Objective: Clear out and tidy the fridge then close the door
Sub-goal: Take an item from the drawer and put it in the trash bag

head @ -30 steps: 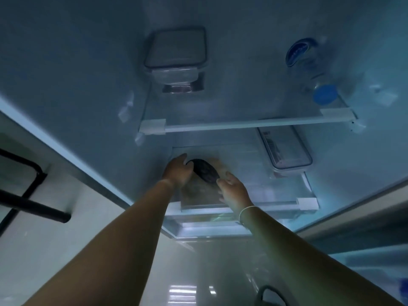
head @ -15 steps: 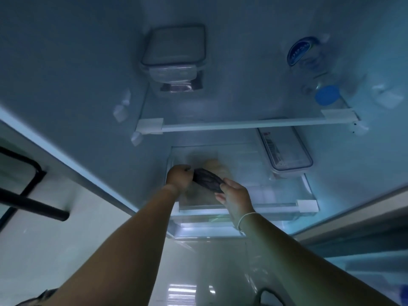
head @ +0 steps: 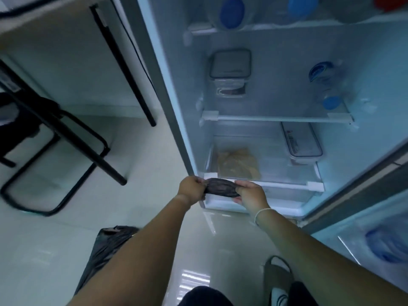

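A dark, wrinkled oval item (head: 220,187) hangs just in front of the lower fridge shelf (head: 287,185), outside the fridge. My left hand (head: 192,192) grips its left end and my right hand (head: 250,195) grips its right end. On that shelf a brownish bag of food (head: 238,163) lies at the left and a clear lidded box (head: 302,143) at the right. The shelf above carries a square lidded container (head: 229,70) and a lying bottle with a blue cap (head: 326,85). The fridge door (head: 364,230) stands open at the right.
A black rubbish bag (head: 106,246) lies on the glossy floor under my left arm. Black metal furniture legs (head: 66,138) stand at the left. Blue-lidded containers (head: 231,12) sit on the top shelf. A blue bag (head: 384,246) rests in the door bin.
Both hands have pulled the dark item out of the lower shelf toward me, uncovering the brownish bag. The view has drawn back and now shows the floor and the rubbish bag.
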Demonstrator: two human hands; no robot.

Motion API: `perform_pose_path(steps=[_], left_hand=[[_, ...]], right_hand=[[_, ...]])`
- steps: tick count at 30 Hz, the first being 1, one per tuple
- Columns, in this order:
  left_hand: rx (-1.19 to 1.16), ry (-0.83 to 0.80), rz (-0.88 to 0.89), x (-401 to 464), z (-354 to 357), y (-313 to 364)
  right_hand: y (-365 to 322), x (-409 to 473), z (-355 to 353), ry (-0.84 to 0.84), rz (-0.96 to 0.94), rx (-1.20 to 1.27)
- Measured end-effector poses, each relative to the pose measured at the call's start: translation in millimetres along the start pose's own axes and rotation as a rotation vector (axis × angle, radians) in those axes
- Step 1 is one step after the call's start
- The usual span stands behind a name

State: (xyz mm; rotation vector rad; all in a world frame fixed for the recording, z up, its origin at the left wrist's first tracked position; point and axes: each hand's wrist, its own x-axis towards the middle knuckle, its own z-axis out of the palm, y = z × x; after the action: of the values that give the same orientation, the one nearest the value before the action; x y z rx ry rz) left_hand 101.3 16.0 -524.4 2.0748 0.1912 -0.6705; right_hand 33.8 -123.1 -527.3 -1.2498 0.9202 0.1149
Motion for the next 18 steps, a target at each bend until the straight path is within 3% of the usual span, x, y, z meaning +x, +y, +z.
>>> perform_pose_path(steps=[13, 18], left_hand=[[-0.199, 0.305, -0.175, -115, -142, -115], [-0.055, 0.418, -0.206, -136, -183, -146]], right_hand=[[41, -121, 118, -0.479, 0.022, -0.380], [59, -143, 159, -0.606, -0.043, -0.499]])
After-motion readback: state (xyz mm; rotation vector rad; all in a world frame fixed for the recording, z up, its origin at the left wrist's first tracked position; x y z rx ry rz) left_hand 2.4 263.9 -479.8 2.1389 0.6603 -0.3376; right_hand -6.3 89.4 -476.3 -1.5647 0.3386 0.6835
